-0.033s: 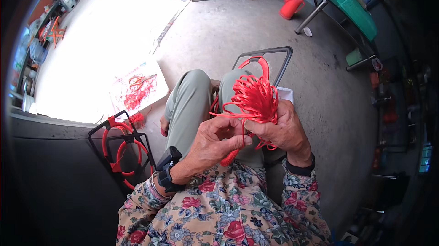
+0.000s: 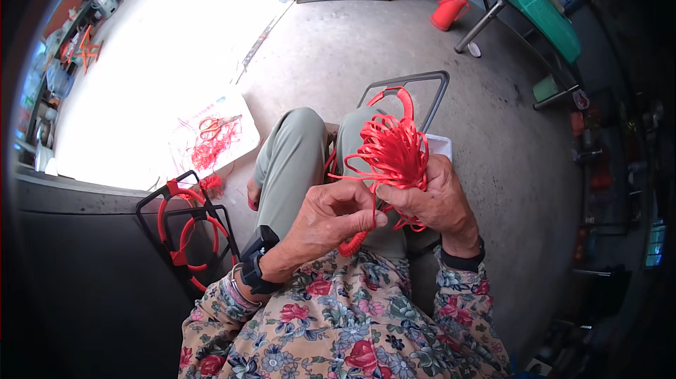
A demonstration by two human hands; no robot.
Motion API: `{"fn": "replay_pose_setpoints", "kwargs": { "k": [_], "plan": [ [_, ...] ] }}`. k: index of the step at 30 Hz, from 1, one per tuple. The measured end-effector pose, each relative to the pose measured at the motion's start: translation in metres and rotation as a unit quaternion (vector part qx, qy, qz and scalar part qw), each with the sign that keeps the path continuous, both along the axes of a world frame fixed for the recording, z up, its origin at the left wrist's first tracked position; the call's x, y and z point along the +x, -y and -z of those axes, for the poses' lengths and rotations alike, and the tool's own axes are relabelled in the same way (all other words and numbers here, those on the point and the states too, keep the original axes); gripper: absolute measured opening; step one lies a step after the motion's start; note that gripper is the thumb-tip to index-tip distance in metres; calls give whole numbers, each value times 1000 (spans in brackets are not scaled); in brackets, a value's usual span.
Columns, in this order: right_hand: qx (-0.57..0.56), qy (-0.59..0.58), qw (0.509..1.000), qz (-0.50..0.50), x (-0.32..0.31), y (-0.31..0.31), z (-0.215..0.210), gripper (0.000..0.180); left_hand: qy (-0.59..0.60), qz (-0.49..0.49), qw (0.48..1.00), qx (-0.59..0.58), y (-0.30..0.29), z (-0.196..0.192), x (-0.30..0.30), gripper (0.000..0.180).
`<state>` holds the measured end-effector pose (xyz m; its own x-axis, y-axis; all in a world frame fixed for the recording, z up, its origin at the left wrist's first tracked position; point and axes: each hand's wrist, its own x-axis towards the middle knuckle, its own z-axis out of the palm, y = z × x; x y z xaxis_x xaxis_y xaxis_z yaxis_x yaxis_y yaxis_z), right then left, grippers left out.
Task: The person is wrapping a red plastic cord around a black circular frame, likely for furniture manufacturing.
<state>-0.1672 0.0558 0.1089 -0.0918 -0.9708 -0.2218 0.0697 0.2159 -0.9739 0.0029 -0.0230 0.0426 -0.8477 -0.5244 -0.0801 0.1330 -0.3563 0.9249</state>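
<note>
A looped bundle of shiny red cord (image 2: 394, 150) stands up in front of my knees. My right hand (image 2: 440, 199) is closed round its lower end, with more loops hanging out below the fingers. Beside it, my left hand (image 2: 327, 217) pinches a single red strand between thumb and fingertip, just left of the bundle. Behind the cord, a red cord-wrapped ring (image 2: 405, 101) shows at the top, and a red coiled piece (image 2: 352, 244) shows under my hands. My hands and the bundle hide how these parts join.
A grey metal frame (image 2: 440, 97) stands beyond my right knee. At left, black frames with red-wrapped rings (image 2: 163, 213) lean by a dark panel. Orange-handled scissors (image 2: 210, 125) lie among red scraps on a white board (image 2: 243, 139). A red thermos (image 2: 448, 9) stands farther off.
</note>
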Motion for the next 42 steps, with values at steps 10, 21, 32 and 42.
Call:
{"fn": "replay_pose_setpoints", "kwargs": {
  "k": [10, 21, 32, 42],
  "plan": [
    [-94, -127, 977, 143, -3, -22, 28, 49, -96, 41, 984, 147, 29, -1, 2, 56],
    [-134, -460, 876, -55, 28, -12, 24, 29, 24, -14, 948, -317, 20, -30, 9, 41],
    [-142, -149, 978, 41, 31, -15, 42, 54, 13, -36, 786, -617, 13, -70, 34, 37],
    [-122, 77, 973, 181, 29, -23, 56, 27, -105, -178, 805, -555, 39, -127, 61, 6]
  ]
}}
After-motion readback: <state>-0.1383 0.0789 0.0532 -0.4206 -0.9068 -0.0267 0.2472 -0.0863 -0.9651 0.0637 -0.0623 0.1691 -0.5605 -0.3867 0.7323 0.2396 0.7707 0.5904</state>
